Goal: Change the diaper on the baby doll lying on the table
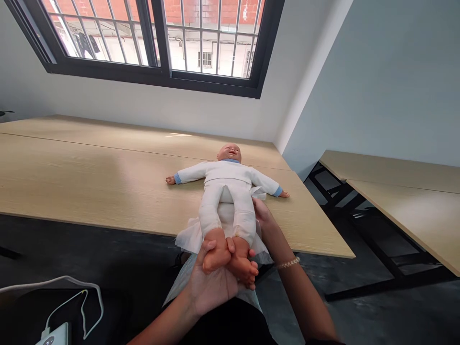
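Observation:
A baby doll point(227, 175) in a white suit with blue cuffs lies on its back on the wooden table point(125, 191), head toward the window and arms spread. Its feet reach past the near edge. My left hand point(212, 282) is closed around both ankles from below, with fingertips showing between the legs. Beside the doll's thigh is my right hand point(264, 215), its fingers mostly hidden behind the leg, so its grip does not show. A thin white sheet point(189, 235) lies beneath the legs and hangs over the table's edge; a small white flap shows by the right hip.
A second wooden table point(413, 201) with a black metal frame point(373, 249) stands to the right, across a gap. A white cable point(97, 287) runs to a small white device point(57, 335) at the lower left. A barred window point(212, 43) is in the wall behind.

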The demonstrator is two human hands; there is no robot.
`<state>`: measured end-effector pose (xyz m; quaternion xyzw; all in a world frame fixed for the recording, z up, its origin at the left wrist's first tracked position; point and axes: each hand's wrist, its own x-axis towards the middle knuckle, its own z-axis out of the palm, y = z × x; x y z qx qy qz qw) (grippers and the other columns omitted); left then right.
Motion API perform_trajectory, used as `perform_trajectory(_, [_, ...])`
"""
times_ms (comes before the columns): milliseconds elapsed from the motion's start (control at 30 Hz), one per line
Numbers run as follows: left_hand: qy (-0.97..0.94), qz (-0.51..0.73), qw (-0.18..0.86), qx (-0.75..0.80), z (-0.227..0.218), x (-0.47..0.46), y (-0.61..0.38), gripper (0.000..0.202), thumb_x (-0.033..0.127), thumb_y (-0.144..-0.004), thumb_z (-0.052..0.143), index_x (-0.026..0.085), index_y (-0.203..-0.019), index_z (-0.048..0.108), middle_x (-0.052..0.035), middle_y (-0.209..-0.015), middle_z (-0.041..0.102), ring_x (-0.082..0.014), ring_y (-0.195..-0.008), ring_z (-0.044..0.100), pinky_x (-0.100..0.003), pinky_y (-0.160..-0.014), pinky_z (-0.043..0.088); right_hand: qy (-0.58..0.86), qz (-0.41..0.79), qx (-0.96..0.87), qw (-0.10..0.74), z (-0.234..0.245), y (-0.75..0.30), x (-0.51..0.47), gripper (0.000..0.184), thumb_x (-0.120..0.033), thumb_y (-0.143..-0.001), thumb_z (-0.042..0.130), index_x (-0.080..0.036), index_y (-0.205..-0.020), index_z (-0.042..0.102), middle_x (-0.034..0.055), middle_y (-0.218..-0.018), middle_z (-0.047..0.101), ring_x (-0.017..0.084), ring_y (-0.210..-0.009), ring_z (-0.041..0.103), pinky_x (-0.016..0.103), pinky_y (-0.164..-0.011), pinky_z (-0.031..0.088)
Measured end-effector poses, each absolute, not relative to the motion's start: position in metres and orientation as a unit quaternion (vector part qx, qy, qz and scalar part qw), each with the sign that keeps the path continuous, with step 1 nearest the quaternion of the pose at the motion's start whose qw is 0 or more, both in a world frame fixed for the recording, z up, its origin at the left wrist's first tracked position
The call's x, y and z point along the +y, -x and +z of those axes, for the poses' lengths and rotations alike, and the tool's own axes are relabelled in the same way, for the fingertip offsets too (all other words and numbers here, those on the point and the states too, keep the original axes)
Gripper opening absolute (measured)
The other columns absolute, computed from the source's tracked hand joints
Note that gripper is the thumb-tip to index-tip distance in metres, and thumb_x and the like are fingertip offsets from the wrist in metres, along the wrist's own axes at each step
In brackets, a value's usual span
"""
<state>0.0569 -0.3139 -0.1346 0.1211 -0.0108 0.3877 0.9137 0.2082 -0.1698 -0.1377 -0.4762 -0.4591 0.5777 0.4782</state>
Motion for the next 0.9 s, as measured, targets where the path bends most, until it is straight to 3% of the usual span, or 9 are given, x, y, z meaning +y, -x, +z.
perform_trajectory(100, [-0.113, 0.391, 0.913, -0.007, -0.149, -0.316, -0.058, 0.025, 0.045, -0.08, 0.061, 0.021, -0.088, 0.065, -0.0123, -0.118, 0.061, -0.0318, -0.11, 0.056, -0.045, -0.086, 0.041, 0.474, 0.597, -0.417, 0.496, -0.135, -0.218, -0.183, 0.047, -0.045, -0.082, 0.057, -0.019, -0.122, 0.059, 0.0092, -0.111, 0.069, 0.029, -0.108, 0.062, 0.04, -0.085, 0.054])
perform_trajectory(200, [-0.106, 0.387, 0.916, -0.006, -0.159, -0.317, -0.059, 0.025, 0.045, -0.08, 0.063, 0.021, -0.088, 0.066, -0.0134, -0.124, 0.061, -0.0319, -0.113, 0.056, -0.047, -0.092, 0.039, 0.533, 0.512, -0.429, 0.52, -0.138, -0.225, -0.214, 0.062, -0.051, -0.084, 0.058, -0.024, -0.138, 0.044, 0.0093, -0.134, 0.055, 0.027, -0.117, 0.057, 0.036, -0.089, 0.053])
perform_trajectory(333, [-0.11, 0.393, 0.913, -0.006, -0.164, -0.318, -0.058, 0.025, 0.045, -0.081, 0.065, 0.022, -0.091, 0.068, -0.0115, -0.125, 0.063, -0.0337, -0.121, 0.053, -0.055, -0.102, 0.032, 0.581, 0.407, -0.508, 0.489, -0.145, -0.218, -0.254, 0.089, -0.056, -0.079, 0.065, -0.019, -0.149, 0.024, 0.0156, -0.133, 0.049, 0.028, -0.112, 0.058, 0.039, -0.092, 0.052])
perform_trajectory(433, [-0.133, 0.381, 0.915, -0.003, -0.165, -0.318, -0.055, 0.035, 0.051, -0.083, 0.063, 0.024, -0.105, 0.069, -0.0108, -0.121, 0.065, -0.0335, -0.116, 0.057, -0.057, -0.107, 0.027, 0.573, 0.372, -0.567, 0.459, -0.149, -0.212, -0.27, 0.104, -0.048, -0.075, 0.071, -0.022, -0.154, 0.009, 0.0158, -0.137, 0.045, 0.029, -0.119, 0.054, 0.043, -0.095, 0.05])
perform_trajectory(567, [-0.166, 0.353, 0.92, 0.033, -0.169, -0.316, -0.039, 0.053, 0.056, -0.088, 0.057, 0.026, -0.131, 0.058, -0.0131, -0.131, 0.059, -0.0365, -0.124, 0.052, -0.059, -0.103, 0.031, 0.573, 0.342, -0.607, 0.432, -0.147, -0.22, -0.273, 0.095, -0.036, -0.075, 0.068, -0.024, -0.154, 0.017, 0.0153, -0.142, 0.042, 0.031, -0.125, 0.05, 0.045, -0.098, 0.048])
perform_trajectory(667, [-0.19, 0.337, 0.921, 0.051, -0.172, -0.31, -0.016, 0.055, 0.053, -0.088, 0.057, 0.022, -0.133, 0.056, -0.0152, -0.14, 0.053, -0.0372, -0.132, 0.044, -0.057, -0.1, 0.037, 0.581, 0.321, -0.622, 0.414, -0.141, -0.233, -0.271, 0.086, -0.032, -0.075, 0.064, -0.024, -0.151, 0.025, 0.014, -0.142, 0.044, 0.03, -0.122, 0.053, 0.043, -0.096, 0.049])
perform_trajectory(733, [-0.219, 0.32, 0.919, 0.065, -0.172, -0.306, 0.002, 0.048, 0.05, -0.09, 0.054, 0.014, -0.119, 0.065, -0.0177, -0.126, 0.062, -0.0369, -0.122, 0.053, -0.052, -0.096, 0.042, 0.594, 0.294, -0.631, 0.404, -0.136, -0.242, -0.27, 0.083, -0.031, -0.075, 0.063, -0.025, -0.15, 0.028, 0.0133, -0.141, 0.045, 0.029, -0.118, 0.055, 0.043, -0.095, 0.049])
perform_trajectory(800, [-0.24, 0.311, 0.914, 0.096, -0.171, -0.301, 0.02, 0.043, 0.046, -0.093, 0.05, 0.009, -0.102, 0.07, -0.0153, -0.099, 0.071, -0.0328, -0.102, 0.065, -0.046, -0.091, 0.045, 0.606, 0.264, -0.643, 0.387, -0.131, -0.249, -0.269, 0.08, -0.031, -0.074, 0.063, -0.025, -0.148, 0.032, 0.0125, -0.14, 0.048, 0.029, -0.115, 0.057, 0.042, -0.093, 0.05])
perform_trajectory(900, [-0.252, 0.325, 0.898, 0.159, -0.17, -0.294, 0.041, 0.04, 0.041, -0.094, 0.049, 0.008, -0.094, 0.071, -0.0104, -0.08, 0.069, -0.0273, -0.085, 0.068, -0.041, -0.087, 0.047, 0.62, 0.215, -0.671, 0.346, -0.123, -0.254, -0.268, 0.072, -0.031, -0.076, 0.06, -0.027, -0.145, 0.037, 0.0104, -0.138, 0.051, 0.029, -0.111, 0.059, 0.041, -0.091, 0.05])
